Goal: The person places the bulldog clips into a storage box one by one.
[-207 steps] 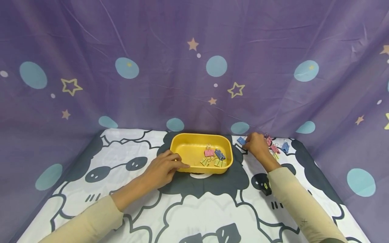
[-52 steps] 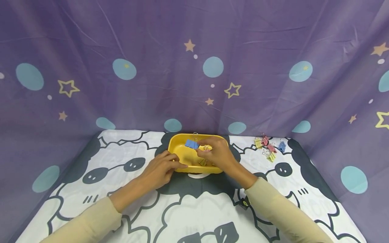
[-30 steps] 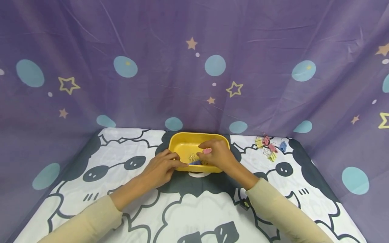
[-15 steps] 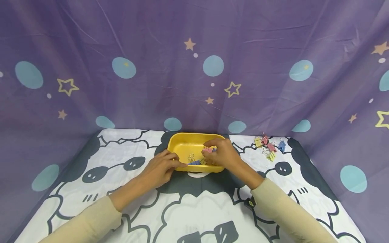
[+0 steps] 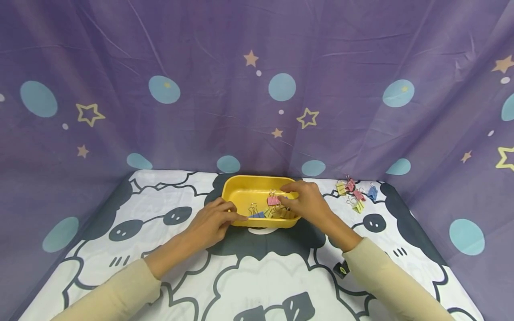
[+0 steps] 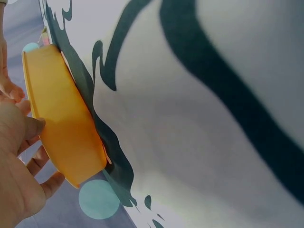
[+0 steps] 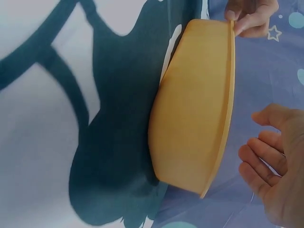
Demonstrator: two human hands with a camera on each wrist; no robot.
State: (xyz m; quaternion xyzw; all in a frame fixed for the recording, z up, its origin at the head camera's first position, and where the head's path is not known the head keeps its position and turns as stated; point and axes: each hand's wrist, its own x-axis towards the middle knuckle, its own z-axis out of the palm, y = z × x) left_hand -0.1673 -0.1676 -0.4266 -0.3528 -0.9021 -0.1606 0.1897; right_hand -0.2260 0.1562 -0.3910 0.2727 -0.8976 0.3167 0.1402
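Note:
A yellow tray (image 5: pixel 249 223) stands near the back of the table. My left hand (image 5: pixel 214 221) grips its left end, with the thumb over the near rim. Over the tray's right end hovers my right hand (image 5: pixel 307 203), thumb and fingers apart; in the right wrist view nothing shows between them. Inside the tray lie a blue binder clip (image 5: pixel 257 215), a pink binder clip (image 5: pixel 274 201) and yellow binder clips (image 5: pixel 269 212). The right hand's fingertips are close beside the pink one and partly cover another blue clip.
Right of the tray is a loose group with a yellow binder clip (image 5: pixel 341 188), two pink ones (image 5: pixel 358 195), a blue one (image 5: pixel 372 192) and a yellow-green one (image 5: pixel 357 205). A purple curtain (image 5: pixel 257 125) hangs behind the patterned tablecloth (image 5: pixel 265 285).
My right hand has carried a blue binder clip from the right-hand group into the tray and let it go, then shifted rightward among the clips. The left hand has stayed on the tray.

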